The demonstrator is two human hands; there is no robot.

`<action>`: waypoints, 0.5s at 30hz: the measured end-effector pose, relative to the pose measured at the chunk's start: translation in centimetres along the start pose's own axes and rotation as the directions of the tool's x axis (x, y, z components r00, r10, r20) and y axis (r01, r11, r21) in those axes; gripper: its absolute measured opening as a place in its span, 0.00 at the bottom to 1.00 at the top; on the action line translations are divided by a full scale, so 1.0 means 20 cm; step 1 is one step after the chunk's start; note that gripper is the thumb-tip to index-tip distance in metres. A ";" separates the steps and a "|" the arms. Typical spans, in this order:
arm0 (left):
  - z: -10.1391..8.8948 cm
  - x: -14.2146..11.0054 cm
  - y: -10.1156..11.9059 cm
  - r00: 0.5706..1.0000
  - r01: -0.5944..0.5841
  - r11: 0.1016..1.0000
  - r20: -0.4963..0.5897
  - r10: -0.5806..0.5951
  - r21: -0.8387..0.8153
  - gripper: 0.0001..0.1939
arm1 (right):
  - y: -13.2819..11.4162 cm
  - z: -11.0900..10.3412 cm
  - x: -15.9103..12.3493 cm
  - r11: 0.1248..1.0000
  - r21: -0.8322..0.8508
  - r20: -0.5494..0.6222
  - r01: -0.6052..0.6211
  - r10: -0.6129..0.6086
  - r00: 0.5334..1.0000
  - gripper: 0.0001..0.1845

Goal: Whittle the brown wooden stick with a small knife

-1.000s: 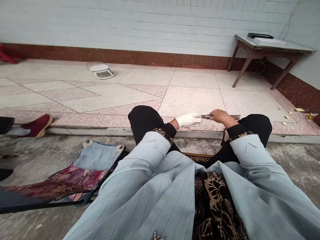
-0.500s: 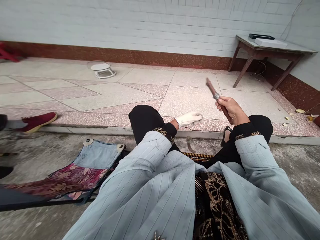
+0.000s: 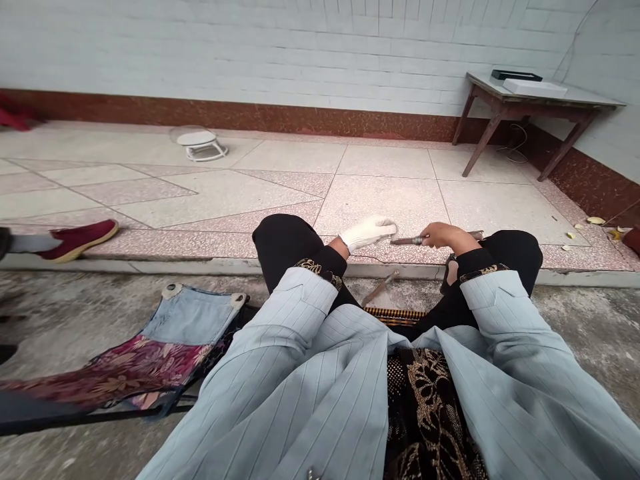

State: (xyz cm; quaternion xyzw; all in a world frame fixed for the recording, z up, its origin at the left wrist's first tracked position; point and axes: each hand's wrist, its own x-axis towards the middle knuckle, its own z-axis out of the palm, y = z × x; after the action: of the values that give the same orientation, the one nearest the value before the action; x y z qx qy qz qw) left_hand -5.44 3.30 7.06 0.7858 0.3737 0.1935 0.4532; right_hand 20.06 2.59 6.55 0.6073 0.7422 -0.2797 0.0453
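My right hand (image 3: 443,235), bare, is wrapped around a brown stick-like tool (image 3: 410,241) with a silvery wire-like binding on it. The tool lies nearly level, its front end pointing left. That end is close to the fingertips of my left hand (image 3: 370,233), which wears a white knitted glove. The gloved fingers are curled together; whatever they hold is too small or hidden to name. I cannot tell whether the tool touches the glove. Below both hands, a thin brown piece with a pale tip (image 3: 380,288) slants down between my legs.
A folding chair with denim and floral cloth (image 3: 180,317) stands at my left. Another person's red shoe (image 3: 85,239) rests on the tiled step's edge. Farther off are a low white stool (image 3: 203,143) and a wooden table (image 3: 545,100) bearing boxes. A striped woven thing (image 3: 397,315) lies beneath me.
My right hand has come down and turned, bringing the raised tool to nearly level near my left glove. The brown piece below now slants differently, showing a pale tip.
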 end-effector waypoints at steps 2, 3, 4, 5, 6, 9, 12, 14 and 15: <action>0.00 0.02 0.00 0.999 -0.017 1.000 -0.036 0.018 0.013 0.12 | -0.01 0.00 -0.03 0.979 0.148 0.238 0.143 -0.175 0.955 0.22; 0.00 0.04 0.00 0.999 -0.020 1.000 -0.043 0.021 0.017 0.13 | -0.01 -0.01 -0.06 0.960 0.208 0.304 0.187 -0.245 0.921 0.23; 0.00 0.05 0.00 0.998 -0.024 0.999 -0.051 0.025 0.024 0.13 | -0.01 -0.01 -0.08 0.939 0.260 0.335 0.224 -0.305 0.892 0.23; 0.01 0.06 -0.01 0.998 -0.026 0.999 -0.056 0.027 0.030 0.14 | 0.00 -0.02 -0.11 0.912 0.320 0.325 0.257 -0.361 0.874 0.24; 0.02 0.07 -0.02 0.998 -0.026 0.999 -0.059 0.028 0.036 0.13 | 0.00 -0.03 -0.13 0.870 0.400 0.272 0.290 -0.414 0.869 0.23; 0.06 0.09 -0.07 0.999 -0.017 0.999 -0.043 0.019 0.036 0.14 | 0.01 -0.05 -0.16 0.604 0.693 -0.092 0.395 -0.469 0.879 0.17; 0.12 0.10 -0.12 0.994 0.005 1.000 0.107 -0.005 0.000 0.14 | 0.02 -0.05 -0.14 0.436 0.797 -0.342 0.418 -0.244 0.907 0.11; 0.15 0.10 -0.13 0.982 0.000 1.000 0.187 0.003 -0.016 0.15 | 0.03 -0.04 -0.09 0.438 0.805 -0.400 0.401 -0.098 0.911 0.10; 0.16 0.09 -0.13 0.981 -0.004 1.000 0.195 0.007 -0.016 0.15 | 0.03 -0.03 -0.07 0.484 0.790 -0.415 0.376 -0.029 0.909 0.10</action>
State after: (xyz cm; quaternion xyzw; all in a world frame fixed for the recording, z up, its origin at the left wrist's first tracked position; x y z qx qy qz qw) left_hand -3.28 3.61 3.06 0.7985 0.3241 0.1198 0.4930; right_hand 21.21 1.76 7.36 0.4946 0.5688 -0.5007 -0.4256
